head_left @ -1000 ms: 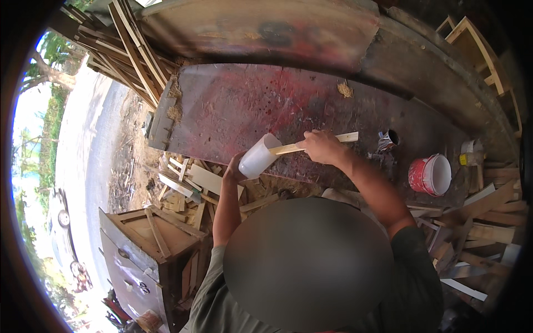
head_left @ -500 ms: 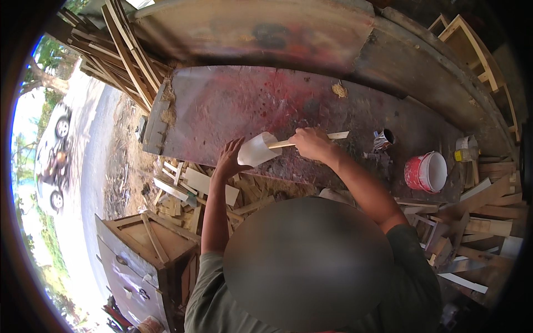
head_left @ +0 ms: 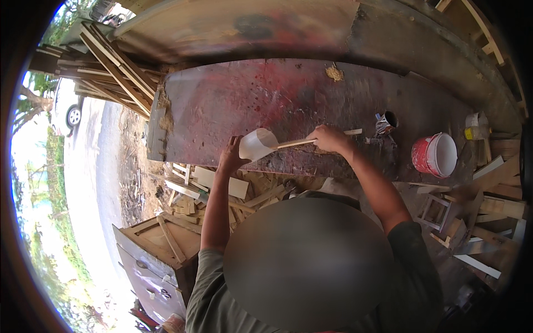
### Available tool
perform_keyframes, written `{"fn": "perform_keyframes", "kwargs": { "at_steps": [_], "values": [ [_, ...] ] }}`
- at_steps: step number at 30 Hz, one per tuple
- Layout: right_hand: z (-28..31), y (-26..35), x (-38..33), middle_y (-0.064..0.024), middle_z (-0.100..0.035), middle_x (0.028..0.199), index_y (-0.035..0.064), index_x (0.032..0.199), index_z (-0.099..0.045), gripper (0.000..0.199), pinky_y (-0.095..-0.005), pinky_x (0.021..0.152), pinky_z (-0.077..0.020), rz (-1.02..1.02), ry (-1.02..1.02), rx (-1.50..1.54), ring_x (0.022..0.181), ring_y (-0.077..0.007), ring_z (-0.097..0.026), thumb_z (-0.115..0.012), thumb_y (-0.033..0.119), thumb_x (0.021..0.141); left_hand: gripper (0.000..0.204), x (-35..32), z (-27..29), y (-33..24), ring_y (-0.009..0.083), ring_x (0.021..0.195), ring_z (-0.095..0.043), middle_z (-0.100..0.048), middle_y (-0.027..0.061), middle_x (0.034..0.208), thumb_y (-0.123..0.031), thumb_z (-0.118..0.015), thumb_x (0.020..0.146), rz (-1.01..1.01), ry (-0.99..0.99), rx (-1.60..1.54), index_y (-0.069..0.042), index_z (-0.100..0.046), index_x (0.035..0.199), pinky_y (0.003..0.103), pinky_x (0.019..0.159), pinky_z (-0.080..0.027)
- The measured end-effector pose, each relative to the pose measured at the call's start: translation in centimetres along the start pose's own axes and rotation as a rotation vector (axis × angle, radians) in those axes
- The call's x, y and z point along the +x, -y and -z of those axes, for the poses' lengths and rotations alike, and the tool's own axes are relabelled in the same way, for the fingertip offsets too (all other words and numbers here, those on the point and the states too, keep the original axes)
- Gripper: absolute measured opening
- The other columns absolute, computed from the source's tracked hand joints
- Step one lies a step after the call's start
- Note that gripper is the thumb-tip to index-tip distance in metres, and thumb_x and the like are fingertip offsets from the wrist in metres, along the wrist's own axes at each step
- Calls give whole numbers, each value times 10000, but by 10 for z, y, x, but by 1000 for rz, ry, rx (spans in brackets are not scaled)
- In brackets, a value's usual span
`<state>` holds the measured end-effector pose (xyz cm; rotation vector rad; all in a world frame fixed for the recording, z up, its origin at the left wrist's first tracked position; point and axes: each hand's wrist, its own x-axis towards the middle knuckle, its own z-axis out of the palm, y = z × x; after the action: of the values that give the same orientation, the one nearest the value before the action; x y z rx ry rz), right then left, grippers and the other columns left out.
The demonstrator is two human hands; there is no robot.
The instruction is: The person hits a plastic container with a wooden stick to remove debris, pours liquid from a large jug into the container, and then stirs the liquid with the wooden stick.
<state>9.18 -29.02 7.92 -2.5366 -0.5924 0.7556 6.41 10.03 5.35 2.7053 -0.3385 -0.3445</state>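
My left hand (head_left: 230,156) grips a whitish, translucent plastic container (head_left: 257,146) by its closed end. The container lies tilted over the near part of the table, its mouth toward the right. Pinched in my right hand (head_left: 332,139) is a flat, pale wooden stick (head_left: 294,144). The stick's left end is at the container's mouth, and its other end sticks out to the right beyond my fingers. What the container holds cannot be made out.
On the stained, dark table (head_left: 222,100) stand a small paint-smeared can (head_left: 386,123), a red and white bucket (head_left: 425,154) and a clear bottle (head_left: 476,126). Sawdust (head_left: 334,72) lies near the far edge. Wood scraps (head_left: 244,188) cover the ground in front, and planks (head_left: 119,66) lean at left.
My right hand has moved right, away from the container, with the stick. The container stays in my left hand. The view has shifted slightly, and a motorbike on the road has gone from sight.
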Motion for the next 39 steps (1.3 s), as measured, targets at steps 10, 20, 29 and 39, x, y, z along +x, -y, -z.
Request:
{"fn": "perform_keyframes", "kwargs": {
  "at_steps": [10,20,29,39],
  "values": [
    [-11,-31,-3,-170,-732,1088,234,1241,-741,419,-479,891,-569,87,-9,21,1013,-336,-709,-632,108,857,967,18,27,1,396,1215,-598,-593,157,1343,-254,-964,541,-15,234,-70,-83,-523,1384,477,1002,-518],
    [7,-31,-6,-151,-721,1129,256,1209,-762,418,-461,927,-557,204,37,18,1034,-342,-696,-683,103,829,1057,19,37,22,341,1300,-564,-615,156,1380,-310,-991,560,222,601,-257,-86,-490,1463,446,1123,-435],
    [3,-19,-5,-94,-685,1100,208,1187,-772,375,-454,986,-510,311,24,92,1106,-322,-647,-709,70,845,1114,-7,40,32,274,1383,-493,-569,119,1460,-194,-979,613,242,785,-619,-94,-382,1548,456,1168,-384],
    [20,-10,26,-40,-650,1037,219,1120,-796,334,-427,981,-457,460,-356,-76,1048,-243,-604,-659,59,861,1097,-5,45,42,242,1378,-484,-550,109,1473,-112,-904,611,213,729,-872,-54,-367,1566,424,1168,-369]
  ]
}}
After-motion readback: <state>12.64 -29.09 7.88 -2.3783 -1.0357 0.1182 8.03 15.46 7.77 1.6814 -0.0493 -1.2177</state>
